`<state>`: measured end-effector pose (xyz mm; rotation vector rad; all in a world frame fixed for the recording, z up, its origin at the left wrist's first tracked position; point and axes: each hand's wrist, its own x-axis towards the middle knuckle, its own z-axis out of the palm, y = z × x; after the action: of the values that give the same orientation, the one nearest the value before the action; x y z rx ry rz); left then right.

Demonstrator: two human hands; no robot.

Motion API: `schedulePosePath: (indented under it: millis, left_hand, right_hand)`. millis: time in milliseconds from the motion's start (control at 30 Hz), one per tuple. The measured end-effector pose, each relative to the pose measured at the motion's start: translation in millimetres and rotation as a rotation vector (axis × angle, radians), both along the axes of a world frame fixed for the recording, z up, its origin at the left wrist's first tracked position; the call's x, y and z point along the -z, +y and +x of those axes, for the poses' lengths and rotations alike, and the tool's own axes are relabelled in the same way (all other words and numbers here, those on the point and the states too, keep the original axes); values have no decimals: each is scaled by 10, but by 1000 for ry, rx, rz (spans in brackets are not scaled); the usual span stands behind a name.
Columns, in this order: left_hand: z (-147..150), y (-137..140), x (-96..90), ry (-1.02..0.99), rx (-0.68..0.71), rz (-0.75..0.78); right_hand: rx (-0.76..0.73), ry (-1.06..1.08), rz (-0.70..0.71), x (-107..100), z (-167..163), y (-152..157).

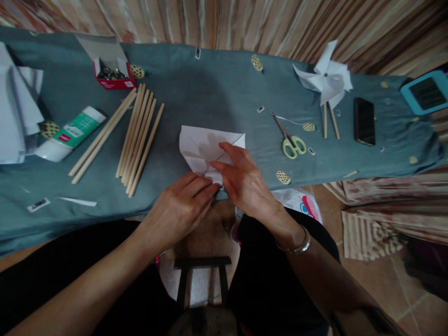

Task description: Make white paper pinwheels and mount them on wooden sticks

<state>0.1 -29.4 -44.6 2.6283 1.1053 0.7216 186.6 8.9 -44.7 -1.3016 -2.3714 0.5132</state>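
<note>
A white sheet of paper (196,142) with crease lines lies at the table's near edge, its near corner drawn up under my fingers. My left hand (178,205) is closed, pinching the near part of the sheet between thumb and fingers. From the right, my right hand (245,182) grips the same paper, with two fingers reaching over its face and the thumb side low by the near edge. The fingertips of both hands almost meet there, and they hide the part they hold. Green-handled scissors (293,145) rest to the right of the paper, blades partly apart.
Several wooden sticks (140,140) lie left of the paper, near a glue tube (75,133) and an open red box (115,83) of small metal pieces. White sheets (16,112) are stacked far left. A paper pinwheel (325,74), phone (364,121) and blue-framed device (425,93) sit right.
</note>
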Motion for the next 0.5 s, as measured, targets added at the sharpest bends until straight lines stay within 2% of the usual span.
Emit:
schedulePosePath:
  millis: [333,500]
  left_hand:
    - [-15,-6,-17,-6,-35,10]
    - [-21,-1,-42,-8,-48,18]
  right_hand:
    - [-12,-57,88,113,-54,-88]
    - [-64,-125,151,171,-74,-124]
